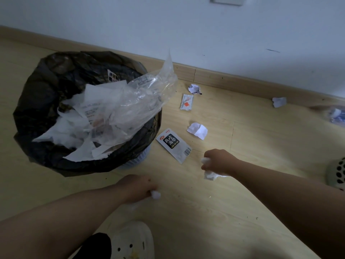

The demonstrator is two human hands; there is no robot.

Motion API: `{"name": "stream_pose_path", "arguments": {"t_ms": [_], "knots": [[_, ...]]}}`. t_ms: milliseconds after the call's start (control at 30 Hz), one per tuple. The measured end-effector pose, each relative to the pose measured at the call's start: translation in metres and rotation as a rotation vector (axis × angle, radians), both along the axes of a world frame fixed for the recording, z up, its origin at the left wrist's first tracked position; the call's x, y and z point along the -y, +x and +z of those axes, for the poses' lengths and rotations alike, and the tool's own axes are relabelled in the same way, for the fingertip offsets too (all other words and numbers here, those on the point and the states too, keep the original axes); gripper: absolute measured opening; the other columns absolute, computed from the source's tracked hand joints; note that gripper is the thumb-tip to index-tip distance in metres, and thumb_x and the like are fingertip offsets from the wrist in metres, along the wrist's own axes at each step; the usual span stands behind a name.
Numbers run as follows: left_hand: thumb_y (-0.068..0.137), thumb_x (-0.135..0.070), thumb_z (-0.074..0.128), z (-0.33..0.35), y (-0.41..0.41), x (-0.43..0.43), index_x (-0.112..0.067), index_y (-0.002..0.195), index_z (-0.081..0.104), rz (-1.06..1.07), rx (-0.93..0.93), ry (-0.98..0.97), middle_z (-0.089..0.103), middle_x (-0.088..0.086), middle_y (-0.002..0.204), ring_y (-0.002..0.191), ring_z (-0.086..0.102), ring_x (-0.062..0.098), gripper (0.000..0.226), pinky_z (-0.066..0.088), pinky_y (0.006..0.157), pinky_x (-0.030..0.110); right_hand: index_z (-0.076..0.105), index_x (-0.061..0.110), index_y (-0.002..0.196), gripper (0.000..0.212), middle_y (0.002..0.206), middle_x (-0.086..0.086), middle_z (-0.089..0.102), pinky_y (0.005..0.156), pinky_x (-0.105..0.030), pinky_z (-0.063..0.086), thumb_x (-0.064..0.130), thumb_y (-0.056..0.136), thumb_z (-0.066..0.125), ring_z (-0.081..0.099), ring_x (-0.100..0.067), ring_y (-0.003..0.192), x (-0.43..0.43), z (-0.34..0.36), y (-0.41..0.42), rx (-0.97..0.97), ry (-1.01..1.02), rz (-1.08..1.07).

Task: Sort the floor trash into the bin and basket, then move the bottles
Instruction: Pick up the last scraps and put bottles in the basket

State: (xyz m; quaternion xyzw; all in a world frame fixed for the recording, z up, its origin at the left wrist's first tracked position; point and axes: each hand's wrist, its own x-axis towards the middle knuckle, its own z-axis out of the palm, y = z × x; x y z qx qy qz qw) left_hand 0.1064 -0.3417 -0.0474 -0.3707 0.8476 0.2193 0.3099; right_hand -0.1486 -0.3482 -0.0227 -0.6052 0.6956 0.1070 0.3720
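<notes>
A bin [37,101] lined with a black bag stands at the left, heaped with white paper and a clear plastic bag [145,98]. My left hand [134,187] is low in front of it, closed on a small white paper wad [155,194]. My right hand [218,161] is to the right, closed on a crumpled white tissue [211,174]. On the floor lie a black-and-white snack packet [174,144], a small sachet [186,102] and three crumpled papers [197,130], [194,89], [279,101]. A plastic bottle [336,114] lies blurred at the right edge.
A pale green perforated basket [337,173] shows at the right edge. A wooden skirting board [224,77] and white wall run behind. My foot in a white clog [132,242] is at the bottom centre.
</notes>
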Motion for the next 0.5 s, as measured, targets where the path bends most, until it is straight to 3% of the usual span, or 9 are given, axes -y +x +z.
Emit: {"name": "stream_pose_path", "arguments": {"t_ms": [67,167,267,400,500], "knots": [[0.1,-0.038,0.035,0.006,-0.025,0.001,-0.017,0.098,0.051,0.243,-0.161,0.059,0.056,0.011,0.112,0.1,0.057,0.029,0.026,0.039,0.072,0.032,0.038,0.014,0.067,0.03,0.066,0.007,0.038,0.053,-0.016,0.027,0.024,0.091,0.051,0.044,-0.019,0.079,0.003,-0.001,0.0,0.031,-0.056,-0.034],[0.101,-0.028,0.033,0.025,-0.076,0.003,-0.014,0.083,0.034,0.523,-0.432,0.134,0.057,0.021,0.096,0.082,0.052,0.03,0.022,0.03,0.064,0.03,0.039,0.015,0.065,0.031,0.067,0.005,0.041,0.054,-0.019,0.029,0.021,0.094,0.046,0.044,-0.019,0.077,0.009,0.006,0.003,0.107,-0.146,-0.187],[0.099,-0.021,0.037,0.052,-0.115,0.01,-0.02,0.069,0.027,0.712,-0.668,0.126,0.045,0.007,0.07,0.07,0.04,0.024,0.031,0.027,0.062,0.03,0.043,0.012,0.073,0.023,0.072,-0.002,0.047,0.059,-0.026,0.035,0.02,0.095,0.04,0.046,-0.024,0.077,0.018,0.016,0.002,0.246,-0.253,-0.461],[0.096,-0.018,0.039,0.089,-0.13,0.03,-0.02,0.066,0.027,0.954,-0.909,-0.006,0.049,0.014,0.073,0.07,0.039,0.022,0.032,0.026,0.061,0.032,0.044,0.016,0.081,0.024,0.094,-0.021,0.062,0.064,-0.034,0.041,0.039,0.084,0.038,0.051,-0.027,0.075,0.032,0.034,0.003,0.51,-0.383,-0.872],[0.097,-0.024,0.037,0.114,-0.131,0.044,-0.015,0.07,0.035,1.143,-1.036,-0.069,0.043,-0.001,0.067,0.068,0.041,0.019,0.028,0.031,0.057,0.029,0.04,0.019,0.077,0.023,0.094,-0.023,0.064,0.054,-0.03,0.039,0.038,0.089,0.038,0.049,-0.025,0.056,0.039,0.05,0.001,0.657,-0.444,-0.987]]}}
